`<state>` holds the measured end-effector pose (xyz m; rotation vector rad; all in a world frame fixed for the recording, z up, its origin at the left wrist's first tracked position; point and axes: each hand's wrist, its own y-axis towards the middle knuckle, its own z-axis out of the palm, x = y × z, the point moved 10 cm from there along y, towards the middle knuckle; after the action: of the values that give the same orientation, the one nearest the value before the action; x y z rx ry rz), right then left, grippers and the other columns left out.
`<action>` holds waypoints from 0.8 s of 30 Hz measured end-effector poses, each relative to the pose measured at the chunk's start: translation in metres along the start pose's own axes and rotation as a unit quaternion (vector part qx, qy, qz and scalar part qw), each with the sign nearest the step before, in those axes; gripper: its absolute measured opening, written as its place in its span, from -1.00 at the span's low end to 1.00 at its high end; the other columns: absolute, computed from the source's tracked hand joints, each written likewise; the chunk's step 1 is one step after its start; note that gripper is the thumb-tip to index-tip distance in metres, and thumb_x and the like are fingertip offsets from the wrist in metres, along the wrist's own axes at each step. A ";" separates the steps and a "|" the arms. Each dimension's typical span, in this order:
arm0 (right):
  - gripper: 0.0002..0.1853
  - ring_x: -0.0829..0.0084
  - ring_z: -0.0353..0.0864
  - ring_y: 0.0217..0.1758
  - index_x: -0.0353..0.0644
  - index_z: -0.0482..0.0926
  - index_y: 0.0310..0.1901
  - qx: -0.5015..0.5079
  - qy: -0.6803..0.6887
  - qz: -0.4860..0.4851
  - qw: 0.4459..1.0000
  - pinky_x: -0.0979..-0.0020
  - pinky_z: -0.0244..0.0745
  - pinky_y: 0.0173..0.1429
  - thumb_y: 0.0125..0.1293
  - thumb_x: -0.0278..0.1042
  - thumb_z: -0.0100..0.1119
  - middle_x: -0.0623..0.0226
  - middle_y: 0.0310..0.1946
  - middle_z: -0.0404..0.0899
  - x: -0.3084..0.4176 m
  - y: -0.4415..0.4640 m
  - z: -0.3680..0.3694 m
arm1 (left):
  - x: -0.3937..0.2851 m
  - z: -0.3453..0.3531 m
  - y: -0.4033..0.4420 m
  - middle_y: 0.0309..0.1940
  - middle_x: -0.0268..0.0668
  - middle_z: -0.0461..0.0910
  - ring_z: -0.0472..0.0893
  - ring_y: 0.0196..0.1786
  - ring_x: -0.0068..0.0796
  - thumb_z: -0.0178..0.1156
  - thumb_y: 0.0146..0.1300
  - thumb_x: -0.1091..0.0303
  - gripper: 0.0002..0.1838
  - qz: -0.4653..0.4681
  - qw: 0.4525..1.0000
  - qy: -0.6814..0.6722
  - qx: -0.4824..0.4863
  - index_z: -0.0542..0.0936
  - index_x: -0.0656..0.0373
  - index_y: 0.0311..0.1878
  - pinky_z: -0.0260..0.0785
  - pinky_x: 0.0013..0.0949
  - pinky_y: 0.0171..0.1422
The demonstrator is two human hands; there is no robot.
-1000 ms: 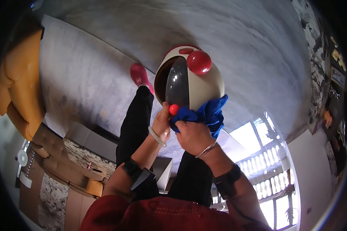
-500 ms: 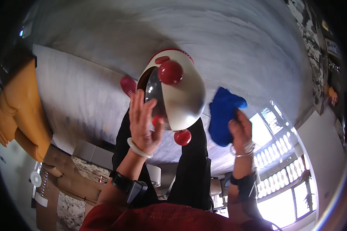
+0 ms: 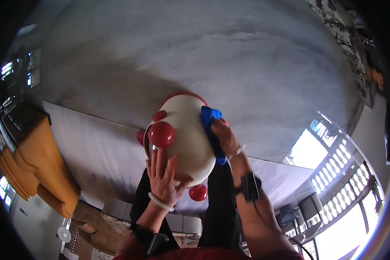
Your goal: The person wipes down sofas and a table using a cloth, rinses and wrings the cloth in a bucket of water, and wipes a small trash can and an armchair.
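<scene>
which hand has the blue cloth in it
The right hand, holding the cloth against the white rounded object's side; the left hand has spread fingers and no cloth.

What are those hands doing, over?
Left hand spread on white rounded shell. Right hand holding blue cloth against its side. Red ball by left fingertips, possibly in the way.

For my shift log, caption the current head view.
Left hand steadies the white rounded object; right hand presses a blue cloth to it.
</scene>
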<state>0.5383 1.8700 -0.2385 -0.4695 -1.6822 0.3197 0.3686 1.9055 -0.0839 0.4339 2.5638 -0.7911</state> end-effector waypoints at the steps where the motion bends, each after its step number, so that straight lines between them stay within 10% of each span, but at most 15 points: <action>1: -0.79 0.09 0.41 0.07 -0.29 0.49 -0.25 0.025 -0.199 -0.218 0.955 0.19 0.30 0.18 0.05 -0.45 0.03 -0.01 -0.15 0.47 0.071 -0.015 0.011 | -0.002 -0.001 -0.001 0.29 0.09 0.05 0.07 0.32 0.16 0.40 -0.26 0.08 -0.06 0.014 1.000 -0.020 -0.014 0.19 0.01 0.26 -0.06 0.17 0.28; 6: -0.64 -0.04 0.19 0.26 -0.13 0.54 -0.10 0.117 -0.201 -0.116 0.966 0.06 0.04 0.31 0.02 -0.26 0.13 0.12 0.10 0.35 0.147 -0.029 0.035 | -0.001 0.003 -0.013 0.26 0.19 0.05 0.10 0.28 0.27 0.31 -0.11 -0.03 -0.13 0.066 0.996 -0.043 -0.045 0.18 0.09 0.25 -0.03 0.17 0.27; 11: -0.72 0.11 0.47 0.01 -0.25 0.43 -0.02 0.152 -0.143 -0.264 0.942 0.25 0.33 0.15 0.28 -0.35 -0.09 0.10 -0.07 0.49 0.032 0.051 0.051 | -0.001 0.004 -0.012 0.25 0.21 0.06 0.09 0.28 0.27 0.30 -0.08 -0.06 -0.19 0.036 0.999 -0.023 -0.010 0.23 0.09 0.22 0.00 0.18 0.27; 12: -0.73 0.17 0.44 0.03 -0.25 0.48 -0.08 0.196 -0.033 -0.017 0.980 0.31 0.35 0.13 0.29 -0.33 -0.11 0.12 -0.05 0.47 -0.012 0.078 0.055 | 0.001 0.005 -0.013 0.24 0.21 0.07 0.09 0.28 0.27 0.30 -0.08 -0.06 -0.19 0.031 0.999 -0.020 -0.005 0.25 0.09 0.22 0.00 0.18 0.27; 14: -0.71 0.19 0.49 -0.03 -0.31 0.47 -0.06 0.169 -0.080 -0.048 0.981 0.38 0.36 0.12 0.27 -0.33 -0.08 0.14 -0.08 0.51 -0.049 0.101 0.061 | -0.001 0.005 -0.012 0.24 0.21 0.07 0.10 0.28 0.26 0.31 -0.07 -0.05 -0.21 0.032 0.999 -0.019 -0.002 0.27 0.07 0.21 -0.01 0.18 0.28; 16: -0.72 0.25 0.48 0.01 -0.31 0.48 -0.06 0.194 0.048 0.153 0.968 0.43 0.33 0.14 0.25 -0.36 -0.03 0.15 -0.05 0.49 -0.082 0.101 0.065 | -0.001 0.002 -0.010 0.24 0.20 0.08 0.10 0.29 0.26 0.31 -0.07 -0.05 -0.20 0.032 0.999 -0.034 -0.007 0.26 0.07 0.22 -0.02 0.18 0.28; 24: -0.71 0.22 0.41 0.10 -0.30 0.47 -0.03 0.404 0.070 -0.055 0.911 0.35 0.27 0.18 0.23 -0.40 -0.04 0.12 0.04 0.40 0.065 0.087 0.097 | 0.000 0.003 -0.015 0.23 0.27 0.06 0.10 0.28 0.29 0.33 -0.08 -0.01 -0.22 0.009 0.999 -0.028 0.022 0.29 0.11 0.20 -0.04 0.19 0.28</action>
<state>0.4462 1.9828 -0.2381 0.2183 -1.2840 0.8297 0.3633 1.8922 -0.0794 0.4425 2.4916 -0.8415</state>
